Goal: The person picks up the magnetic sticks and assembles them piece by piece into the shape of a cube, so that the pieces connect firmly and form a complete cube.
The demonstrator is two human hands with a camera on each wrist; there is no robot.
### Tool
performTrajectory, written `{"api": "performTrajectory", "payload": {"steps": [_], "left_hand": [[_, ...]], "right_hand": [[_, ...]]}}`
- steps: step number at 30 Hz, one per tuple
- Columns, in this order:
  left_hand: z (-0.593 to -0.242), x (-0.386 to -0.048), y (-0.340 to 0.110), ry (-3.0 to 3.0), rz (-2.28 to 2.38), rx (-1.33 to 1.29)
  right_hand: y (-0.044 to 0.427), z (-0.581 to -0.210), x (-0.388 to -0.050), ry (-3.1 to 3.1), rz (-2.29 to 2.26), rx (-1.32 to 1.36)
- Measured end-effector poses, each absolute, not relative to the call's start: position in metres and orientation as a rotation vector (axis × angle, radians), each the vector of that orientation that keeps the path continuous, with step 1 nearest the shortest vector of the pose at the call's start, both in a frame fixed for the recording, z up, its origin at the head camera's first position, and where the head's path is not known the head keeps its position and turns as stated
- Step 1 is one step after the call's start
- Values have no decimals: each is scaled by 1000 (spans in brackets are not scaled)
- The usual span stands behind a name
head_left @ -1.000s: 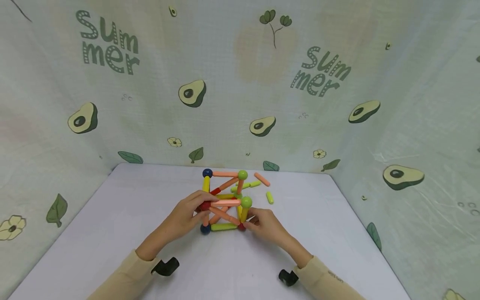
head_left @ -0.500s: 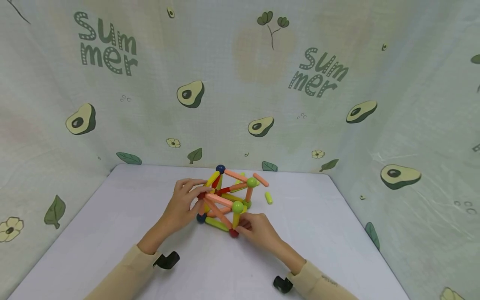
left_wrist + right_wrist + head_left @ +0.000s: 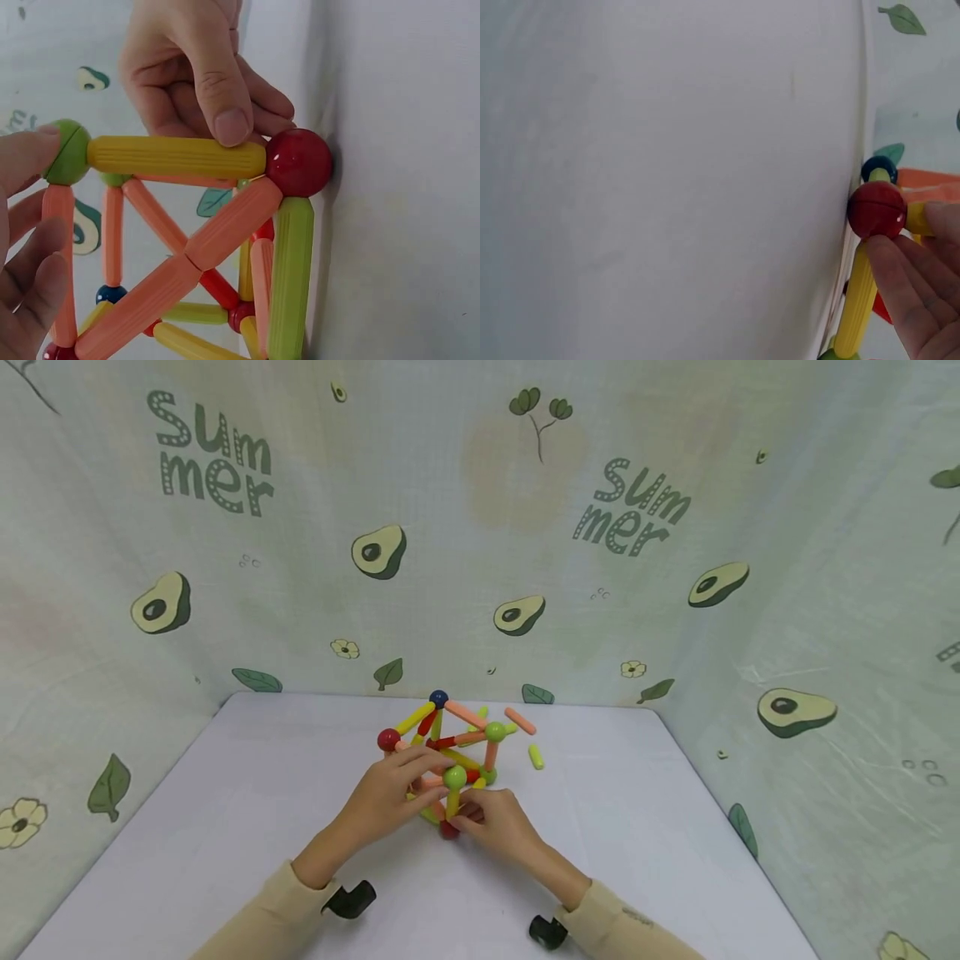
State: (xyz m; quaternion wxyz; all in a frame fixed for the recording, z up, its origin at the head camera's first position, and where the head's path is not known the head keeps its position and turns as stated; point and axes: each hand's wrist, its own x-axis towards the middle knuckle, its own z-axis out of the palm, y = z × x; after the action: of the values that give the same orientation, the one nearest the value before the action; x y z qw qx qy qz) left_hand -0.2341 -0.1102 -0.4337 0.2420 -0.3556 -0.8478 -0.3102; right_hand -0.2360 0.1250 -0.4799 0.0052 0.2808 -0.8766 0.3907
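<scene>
A frame of coloured toy building rods and balls stands on the table, turned cornerwise in the head view. My left hand (image 3: 397, 789) holds its front top corner at a green ball (image 3: 69, 154), where an orange rod (image 3: 60, 255) meets it. My right hand (image 3: 495, 822) pinches the upright yellow rod (image 3: 176, 156) below that ball. The thumb lies on the rod and other fingertips touch the red ball (image 3: 877, 211) at its lower end. Another red ball (image 3: 388, 740) and a dark blue ball (image 3: 438, 699) form further top corners. My left hand hides part of the near side.
Behind the frame to the right lie a loose orange rod (image 3: 521, 721) and a short lime rod (image 3: 536, 757), with more lime pieces partly hidden. The white table (image 3: 600, 843) ends at a printed curtain (image 3: 450, 568) at the back and sides.
The frame has turned, its near right corner swinging left and toward me. My left hand has moved from the red top ball to the green one. My right hand keeps hold and shifts left.
</scene>
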Motion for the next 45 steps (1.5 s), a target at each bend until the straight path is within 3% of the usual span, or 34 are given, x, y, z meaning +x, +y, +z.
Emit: {"api": "performTrajectory", "payload": {"steps": [12,18,24,35,45], "left_hand": [[-436,-231,-111,-2341,-810,-921],[-439,-233,-115,-2357,-793,-915],[-442,-234,-121,-2370,-781,-894],[-441,-234,-134,-2391,-817,-874],[-443,-238,-137,-2364,-835,-919]], "right_hand": [[127,-476,-235,-2787,1246,1017],[153,-469,-246,-2793,1213,900],[188,-462,-279,-2753,1026,636],[216,-463,-376,-2883,887,166],[212,-475,-397,-3005,687,93]]}}
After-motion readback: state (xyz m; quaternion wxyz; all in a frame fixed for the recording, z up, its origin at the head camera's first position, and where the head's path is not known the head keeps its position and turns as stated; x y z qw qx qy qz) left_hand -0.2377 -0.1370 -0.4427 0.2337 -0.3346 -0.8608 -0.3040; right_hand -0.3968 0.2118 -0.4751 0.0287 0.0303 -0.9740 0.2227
